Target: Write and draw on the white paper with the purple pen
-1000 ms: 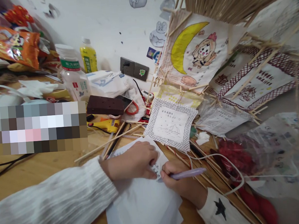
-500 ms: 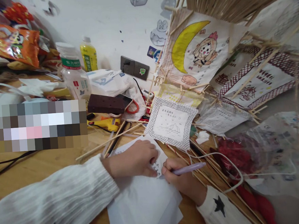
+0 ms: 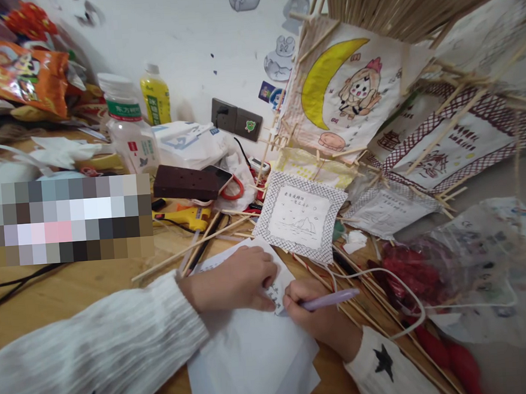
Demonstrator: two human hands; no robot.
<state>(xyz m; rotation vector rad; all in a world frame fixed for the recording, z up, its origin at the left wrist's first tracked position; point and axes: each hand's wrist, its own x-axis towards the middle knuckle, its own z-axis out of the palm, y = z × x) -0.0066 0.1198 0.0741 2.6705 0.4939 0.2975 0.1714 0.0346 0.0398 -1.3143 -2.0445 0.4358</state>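
Note:
My left hand (image 3: 235, 281) rests on a white sheet of paper (image 3: 257, 365), palm down. Its fingers are loosely bent, with a gap between thumb and forefinger, where small handwritten characters show. Just to its right, my right hand (image 3: 316, 313) is closed around a light purple pen (image 3: 333, 299). The pen's tip is hidden behind the fingers, near the edge of the writing. More sheets lie loosely stacked below both hands. Close above the hands stands a small paper panel (image 3: 301, 218) with a checked border and a line drawing of a landscape.
Thin wooden sticks (image 3: 190, 249) lie across the table. A yellow glue gun (image 3: 184, 217), a dark brown box (image 3: 185, 182) and two bottles stand behind. On the right are a stick frame with painted panels (image 3: 332, 90), a white cord (image 3: 399, 277) and a bag of red material (image 3: 416, 270).
My right hand and the pen have shifted very slightly to the left. My left hand stays in place on the paper.

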